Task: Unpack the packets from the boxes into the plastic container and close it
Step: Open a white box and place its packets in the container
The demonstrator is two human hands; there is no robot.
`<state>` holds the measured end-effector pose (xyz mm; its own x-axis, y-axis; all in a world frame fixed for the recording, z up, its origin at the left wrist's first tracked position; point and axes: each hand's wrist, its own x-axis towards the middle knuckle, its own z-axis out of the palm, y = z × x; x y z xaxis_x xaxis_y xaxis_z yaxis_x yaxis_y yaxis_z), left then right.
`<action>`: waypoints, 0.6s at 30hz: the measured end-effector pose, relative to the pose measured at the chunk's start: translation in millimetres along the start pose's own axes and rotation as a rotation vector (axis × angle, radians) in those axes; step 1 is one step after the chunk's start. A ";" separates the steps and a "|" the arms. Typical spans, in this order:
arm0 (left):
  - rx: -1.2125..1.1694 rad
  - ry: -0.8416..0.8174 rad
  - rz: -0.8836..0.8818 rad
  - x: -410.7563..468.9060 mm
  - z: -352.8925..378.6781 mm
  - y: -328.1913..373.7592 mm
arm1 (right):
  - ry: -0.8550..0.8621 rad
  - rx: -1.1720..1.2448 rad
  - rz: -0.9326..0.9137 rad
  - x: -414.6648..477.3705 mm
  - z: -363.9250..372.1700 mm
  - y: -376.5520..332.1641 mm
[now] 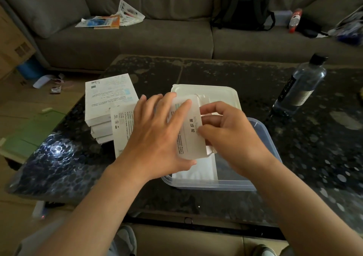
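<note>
A: Looking down from the head view: left hand (pixel 157 134) wrapped round a white box (pixel 189 138), fingers across its top and thumb beneath, directly above the plastic container (pixel 271 138).

B: And the right hand (pixel 229 134)?

A: Curled at the box's open side, pinching what looks like a packet (pixel 210 151) partly out of it.

B: Anything inside the container already?

A: One flat white packet (pixel 196 169) lying on its floor. Lid (pixel 220 92) off, resting just behind the container. Stack of boxes (pixel 108 98) just left of the container, water bottle (pixel 300 87) well to its right and behind.

B: Mid-unpacking, then, by the look of it.

A: Probably drawing a packet free. Next up: sliding it clear of the box, lowering it into the container beside the flat one, putting the emptied box aside. Several boxes to go, so closing looks far off.
</note>
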<state>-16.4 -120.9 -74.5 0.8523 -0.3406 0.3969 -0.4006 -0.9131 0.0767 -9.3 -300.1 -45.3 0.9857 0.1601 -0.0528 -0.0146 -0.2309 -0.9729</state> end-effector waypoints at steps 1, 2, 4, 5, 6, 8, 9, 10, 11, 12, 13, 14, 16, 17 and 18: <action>0.008 -0.001 0.003 0.1 0.8 1.1 | -0.029 0.060 0.038 0.4 -0.1 0.5; 0.016 -0.003 0.006 0.4 1.4 1.9 | -0.052 0.118 0.073 1.2 -0.5 0.7; 0.030 -0.007 0.017 1.5 1.9 2.7 | -0.077 0.192 0.119 3.8 -1.8 1.2; 0.037 -0.010 0.023 2.0 2.3 3.0 | -0.084 0.218 0.136 4.8 -2.4 1.7; 0.041 -0.012 0.027 2.5 2.9 3.1 | -0.090 0.242 0.150 5.8 -2.8 2.0; 0.043 -0.014 0.031 3.3 3.5 3.5 | -0.102 0.251 0.164 6.8 -2.6 2.7; 0.043 -0.014 0.034 3.6 3.7 4.0 | -0.109 0.234 0.165 7.1 -2.4 4.0; 0.044 -0.014 0.039 3.9 3.9 4.4 | -0.113 0.222 0.165 7.7 -2.2 5.6; 0.047 -0.014 0.043 4.2 4.1 4.9 | -0.110 0.218 0.165 8.1 -1.6 6.9; 0.051 -0.015 0.042 4.3 4.2 5.0 | -0.098 0.218 0.162 8.6 -1.3 8.0; 0.054 -0.017 0.038 4.5 3.9 4.8 | -0.080 0.223 0.154 9.2 -1.6 8.9; 0.053 -0.022 0.030 4.8 3.7 4.3 | -0.055 0.238 0.140 9.7 -2.1 9.8; 0.043 -0.030 0.009 5.8 3.1 2.6 | 0.000 0.282 0.117 9.5 -3.7 9.5; 0.037 -0.032 -0.001 6.3 2.8 1.9 | 0.015 0.301 0.113 9.3 -4.7 9.9; 0.032 -0.031 -0.008 6.7 2.6 1.4 | 0.014 0.312 0.116 9.2 -5.5 10.1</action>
<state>-10.3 -125.1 -74.1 0.8654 -0.3398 0.3682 -0.3835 -0.9222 0.0503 0.5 -306.3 -54.4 0.9766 0.1366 -0.1662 -0.1754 0.0582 -0.9828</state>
